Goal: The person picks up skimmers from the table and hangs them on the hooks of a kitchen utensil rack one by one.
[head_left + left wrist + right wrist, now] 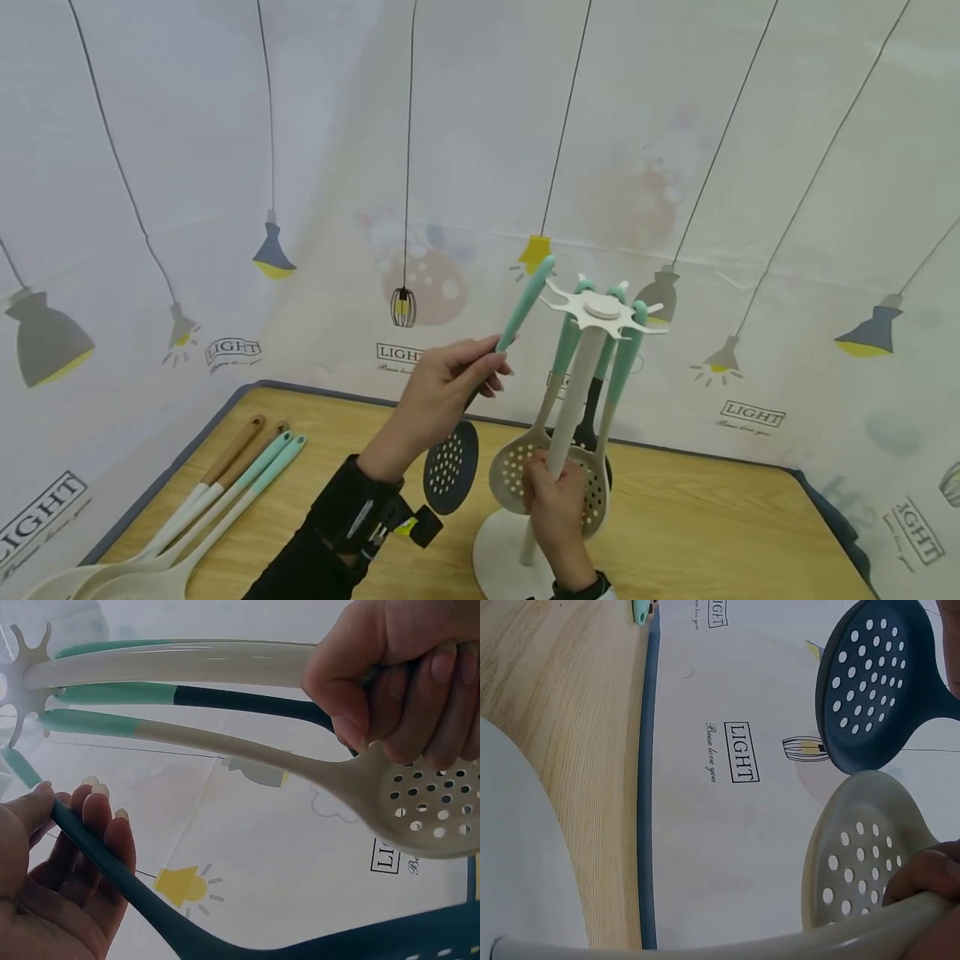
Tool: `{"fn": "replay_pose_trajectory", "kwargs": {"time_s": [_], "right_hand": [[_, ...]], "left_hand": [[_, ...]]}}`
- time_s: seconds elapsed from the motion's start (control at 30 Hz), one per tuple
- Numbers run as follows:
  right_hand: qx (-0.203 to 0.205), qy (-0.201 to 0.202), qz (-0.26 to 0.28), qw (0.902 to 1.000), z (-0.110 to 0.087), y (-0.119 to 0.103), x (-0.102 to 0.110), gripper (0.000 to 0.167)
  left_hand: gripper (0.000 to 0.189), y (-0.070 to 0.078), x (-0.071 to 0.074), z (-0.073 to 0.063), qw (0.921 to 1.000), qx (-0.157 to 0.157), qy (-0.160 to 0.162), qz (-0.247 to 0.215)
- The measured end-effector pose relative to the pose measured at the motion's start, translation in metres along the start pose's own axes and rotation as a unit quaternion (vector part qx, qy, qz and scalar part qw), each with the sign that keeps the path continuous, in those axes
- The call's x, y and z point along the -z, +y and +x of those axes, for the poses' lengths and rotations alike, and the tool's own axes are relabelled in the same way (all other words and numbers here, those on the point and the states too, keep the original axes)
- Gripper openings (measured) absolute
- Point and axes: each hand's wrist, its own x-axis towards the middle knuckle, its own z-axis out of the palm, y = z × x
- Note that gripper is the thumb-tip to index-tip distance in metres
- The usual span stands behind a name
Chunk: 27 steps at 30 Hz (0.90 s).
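My left hand [431,392] pinches a dark slotted skimmer [452,467] by its mint handle, the perforated head hanging down and the handle tip close to the white holder top [600,310]. My right hand [557,500] grips the pole [577,400] of the white utensil stand, above its round base [498,550]. Several mint-handled utensils hang from the stand's hooks, among them a beige slotted skimmer [512,471] and a beige slotted spoon [431,817]. A dark-necked utensil [247,699] hangs between them, its head mostly hidden behind the right hand.
At the left of the wooden table [712,517] lie several beige utensils, some with brown handles [243,442] and some with mint handles [277,462]. A dark edge strip [322,389] borders the table. Behind it hangs a lamp-printed backdrop [480,125].
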Motion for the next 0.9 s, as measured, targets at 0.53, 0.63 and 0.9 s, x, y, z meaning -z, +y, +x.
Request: {"fn": "replay_pose_trajectory", "kwargs": {"time_s": [0.53, 0.63, 0.9], "right_hand": [[-0.013, 0.002, -0.015, 0.9998, 0.001, -0.001, 0.000, 0.034], [-0.011, 0.002, -0.018, 0.9998, 0.000, -0.001, 0.000, 0.034], [-0.020, 0.004, -0.014, 0.9997, 0.001, -0.003, 0.000, 0.032]], "left_hand": [[0.031, -0.007, -0.006, -0.006, 0.9989, -0.019, -0.020, 0.038], [0.031, -0.008, -0.010, -0.007, 0.9989, -0.020, -0.023, 0.036], [0.031, -0.009, -0.015, -0.011, 0.9991, -0.023, -0.021, 0.030]]}}
